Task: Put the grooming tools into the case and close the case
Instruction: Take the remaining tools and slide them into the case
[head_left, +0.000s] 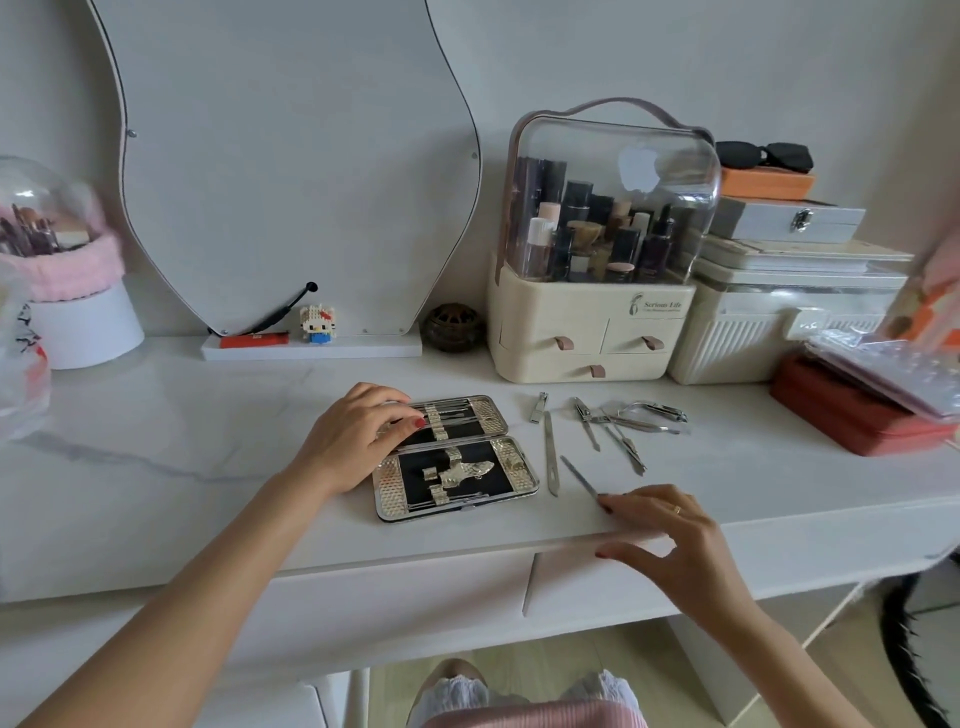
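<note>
The grooming case (388, 492) lies open on the white desk, with two black-lined halves and silver rims. Several thin tools (460, 414) sit in the far half's loops. My left hand (353, 441) rests on the left side of that far half, fingers flat. To the right of the case lie a long file (550, 457), a small nail clipper (540, 408) and a heap of clippers and nippers (636, 422). My right hand (670, 535) is near the desk's front edge, fingers spread. Its index fingertip touches the near end of a slim file (577, 474).
A cream cosmetics organiser (587, 332) and stacked boxes (779, 312) stand behind the tools. A red box (852, 415) sits at the right. A mirror (291, 156), a small toy figure (317, 325) and a brown pot (452, 327) line the back.
</note>
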